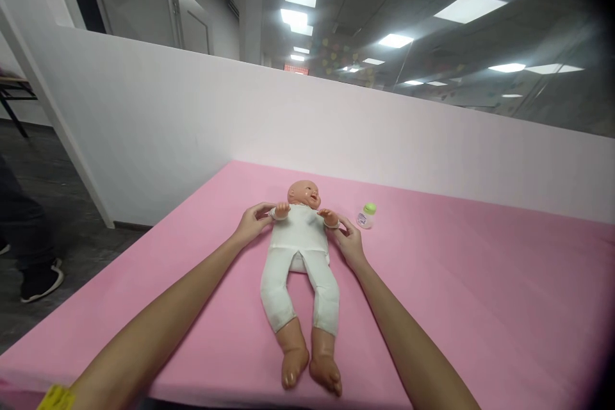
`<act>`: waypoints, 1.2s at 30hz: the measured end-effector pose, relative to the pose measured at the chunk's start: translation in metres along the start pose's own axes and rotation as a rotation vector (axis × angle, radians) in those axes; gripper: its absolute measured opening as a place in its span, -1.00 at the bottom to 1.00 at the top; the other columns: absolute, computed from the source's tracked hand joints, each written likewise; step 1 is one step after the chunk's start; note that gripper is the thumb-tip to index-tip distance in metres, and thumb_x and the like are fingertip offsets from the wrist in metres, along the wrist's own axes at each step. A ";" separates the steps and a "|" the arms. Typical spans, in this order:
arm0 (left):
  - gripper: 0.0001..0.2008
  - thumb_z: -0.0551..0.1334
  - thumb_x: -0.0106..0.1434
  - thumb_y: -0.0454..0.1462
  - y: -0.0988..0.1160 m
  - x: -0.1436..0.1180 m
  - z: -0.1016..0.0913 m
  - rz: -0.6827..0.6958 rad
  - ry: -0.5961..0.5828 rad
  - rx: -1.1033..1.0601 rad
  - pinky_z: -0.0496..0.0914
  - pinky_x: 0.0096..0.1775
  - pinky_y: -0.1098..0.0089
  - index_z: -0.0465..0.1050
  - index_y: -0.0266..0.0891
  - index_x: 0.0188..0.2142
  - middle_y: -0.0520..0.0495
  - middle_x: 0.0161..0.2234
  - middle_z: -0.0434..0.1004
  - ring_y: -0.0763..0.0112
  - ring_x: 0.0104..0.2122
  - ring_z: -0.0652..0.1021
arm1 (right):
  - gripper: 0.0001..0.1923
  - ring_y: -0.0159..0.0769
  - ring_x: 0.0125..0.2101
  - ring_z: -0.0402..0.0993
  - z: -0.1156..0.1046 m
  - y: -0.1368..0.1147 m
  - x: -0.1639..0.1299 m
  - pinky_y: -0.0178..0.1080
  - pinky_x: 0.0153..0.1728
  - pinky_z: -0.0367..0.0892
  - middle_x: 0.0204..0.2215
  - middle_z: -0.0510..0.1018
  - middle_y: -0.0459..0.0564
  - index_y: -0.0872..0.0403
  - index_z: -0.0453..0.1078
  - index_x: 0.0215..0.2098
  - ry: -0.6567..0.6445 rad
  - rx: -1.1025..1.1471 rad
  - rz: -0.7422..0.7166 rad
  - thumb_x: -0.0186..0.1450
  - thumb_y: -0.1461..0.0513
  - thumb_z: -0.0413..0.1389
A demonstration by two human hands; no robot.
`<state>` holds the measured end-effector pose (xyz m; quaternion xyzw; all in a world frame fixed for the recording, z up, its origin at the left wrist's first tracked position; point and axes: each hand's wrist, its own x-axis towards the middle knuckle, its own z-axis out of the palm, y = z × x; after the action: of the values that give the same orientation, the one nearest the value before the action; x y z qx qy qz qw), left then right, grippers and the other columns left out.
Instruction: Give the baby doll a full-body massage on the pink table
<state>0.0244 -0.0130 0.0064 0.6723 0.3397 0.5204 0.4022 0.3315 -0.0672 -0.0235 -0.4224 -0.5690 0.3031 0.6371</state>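
A baby doll (298, 229) in a white top and trousers lies on its back, its head toward the far wall and its bare feet toward me. My left hand (252, 225) is closed around the doll's arm on the left, at the sleeve by the little hand. On the other side, my right hand (350, 241) grips the doll's right-hand arm near its cuff. Parts of my fingertips are hidden behind the sleeves. Just beyond my right hand is a small baby bottle (366, 216) with a green cap.
Pink cloth covers the table (456, 282). A low white partition (336, 122) runs along its back and left. At far left, a person's leg and black shoe (42, 280) show on the dark floor. An open doorway (206, 19) lies beyond the partition.
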 end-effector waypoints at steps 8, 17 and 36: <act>-0.37 0.43 0.10 0.00 -0.018 0.019 0.004 -0.100 0.171 -0.102 0.43 0.11 0.16 0.58 -0.26 0.11 -0.18 0.14 0.61 0.02 0.11 0.57 | -0.69 -0.19 -0.17 0.52 0.010 0.007 0.015 -0.20 -0.12 0.40 -0.18 0.66 -0.03 0.04 0.57 -0.12 0.147 0.094 0.070 0.24 0.07 0.25; -0.71 0.26 0.14 -0.04 -0.025 0.036 0.000 -0.251 0.199 0.347 0.32 -0.34 0.35 0.48 -0.17 -0.55 0.01 -0.59 0.47 0.21 -0.40 0.52 | -0.64 -0.21 -0.41 0.44 0.002 0.029 0.039 -0.25 -0.37 0.29 -0.50 0.59 -0.09 0.06 0.54 -0.45 0.212 -0.116 0.249 0.18 -0.07 0.29; -0.58 0.49 0.05 -0.07 -0.021 0.033 -0.015 -0.077 -0.040 -0.080 0.46 0.00 0.18 0.62 -0.20 -0.13 -0.22 -0.03 0.65 0.05 -0.01 0.60 | -0.72 -0.15 -0.16 0.55 -0.015 0.022 0.035 -0.16 -0.13 0.44 -0.18 0.68 -0.04 -0.01 0.62 -0.23 -0.043 0.236 0.237 0.07 0.16 0.40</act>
<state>0.0162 0.0283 0.0034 0.6526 0.3359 0.5041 0.4551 0.3539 -0.0296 -0.0264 -0.4022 -0.4890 0.4499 0.6298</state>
